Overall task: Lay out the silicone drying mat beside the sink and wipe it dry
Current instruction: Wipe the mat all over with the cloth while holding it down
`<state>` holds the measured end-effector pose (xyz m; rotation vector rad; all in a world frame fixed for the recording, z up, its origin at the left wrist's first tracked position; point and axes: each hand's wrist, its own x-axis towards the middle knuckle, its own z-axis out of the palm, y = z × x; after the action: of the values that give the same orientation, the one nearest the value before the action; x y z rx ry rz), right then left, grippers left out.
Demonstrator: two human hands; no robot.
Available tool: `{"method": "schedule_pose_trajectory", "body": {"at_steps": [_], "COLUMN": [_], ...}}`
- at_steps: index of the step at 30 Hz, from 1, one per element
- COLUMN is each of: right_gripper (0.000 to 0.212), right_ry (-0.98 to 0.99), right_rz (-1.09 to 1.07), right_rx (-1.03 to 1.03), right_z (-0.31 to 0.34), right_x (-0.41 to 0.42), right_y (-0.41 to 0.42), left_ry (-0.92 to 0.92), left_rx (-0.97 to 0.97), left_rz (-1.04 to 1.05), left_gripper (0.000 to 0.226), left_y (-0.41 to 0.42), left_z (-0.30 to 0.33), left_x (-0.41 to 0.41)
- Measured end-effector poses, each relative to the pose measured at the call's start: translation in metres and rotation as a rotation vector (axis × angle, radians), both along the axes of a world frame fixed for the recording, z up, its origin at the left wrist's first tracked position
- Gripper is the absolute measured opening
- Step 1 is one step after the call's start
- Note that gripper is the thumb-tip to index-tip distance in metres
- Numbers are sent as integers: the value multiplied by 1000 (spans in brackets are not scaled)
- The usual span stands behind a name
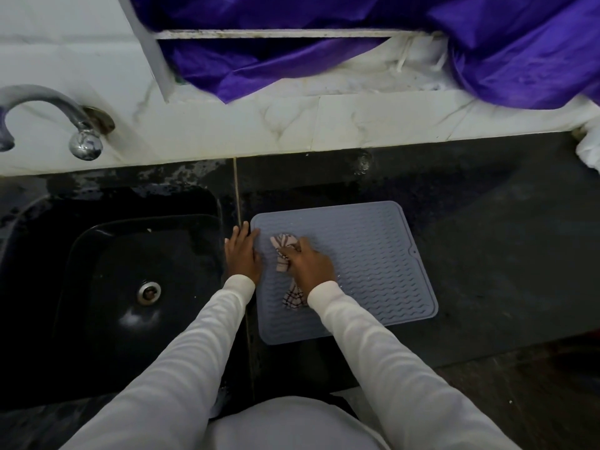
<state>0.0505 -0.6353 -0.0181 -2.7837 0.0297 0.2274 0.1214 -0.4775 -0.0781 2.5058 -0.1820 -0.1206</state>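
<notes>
Grey silicone drying mat [357,264] already flat on dark countertop [487,254], just right of sink [130,287]. Wiping under way, droplets left. Left hand [242,251] flat, pinning left edge. Right hand [310,263] clutching checked cloth [285,254] on mat.

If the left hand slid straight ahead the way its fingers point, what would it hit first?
Likely nothing soon. The left hand lies flat at the mat's left edge, fingers pointing toward the back wall. Ahead is bare wet black counter, then the wall, as far as this view shows.
</notes>
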Motion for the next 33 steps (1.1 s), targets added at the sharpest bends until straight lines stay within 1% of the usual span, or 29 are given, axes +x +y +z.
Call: {"method": "schedule_pose_trajectory", "body": {"at_steps": [9,13,14,15,16,17,18,19,20,21,23,24,30,33], "right_gripper": [46,47,41,30,23,32,37,34,26,25,35,36,34,35], "right_ry": [-4,4,5,14,0,2,19,23,33,43,4,-10,-46,-51], "right_rz": [-88,-189,-213,-276,-286,-329,-327,-355,-362,-384,-409,-446,-461,-451], "right_rx": [-72,-122,-127,-102,-155,-171,-203,-214,-216,-184,-159,-113,-32,-31], "right_z": [-5,-2,-2,-1,-1,-4,-2,-4,-4,-3,-4,-5,-7,-4], "right_x": [-13,-18,-19,-20,-22,-23,-25,-27,-30,-32,-32,-31,-32,-33], "right_y": [-73,-121,-135,-150,-168,-187,-203,-218,-228,-236,-245,-245,-241,-241], "left_ry": [2,13,11,10,12,14,13,9,0,-9,-12,-12,-7,-11], "left_rx": [-49,-83,-86,-91,-96,-100,-102,-100,-95,-85,-68,-65,-45,-50], "left_rz": [3,-1,1,3,5,8,10,14,15,16,21,26,46,43], "left_gripper": [49,49,49,49,49,49,48,49,49,50,51,51,52,53], "left_y": [1,2,2,2,2,1,1,0,0,0,-1,-2,-5,-5], "left_z": [-2,0,0,1,2,2,3,3,4,4,5,6,9,10], "left_x": [0,-1,-2,-2,-2,-2,-2,-2,-2,-2,-2,-2,-3,-2]}}
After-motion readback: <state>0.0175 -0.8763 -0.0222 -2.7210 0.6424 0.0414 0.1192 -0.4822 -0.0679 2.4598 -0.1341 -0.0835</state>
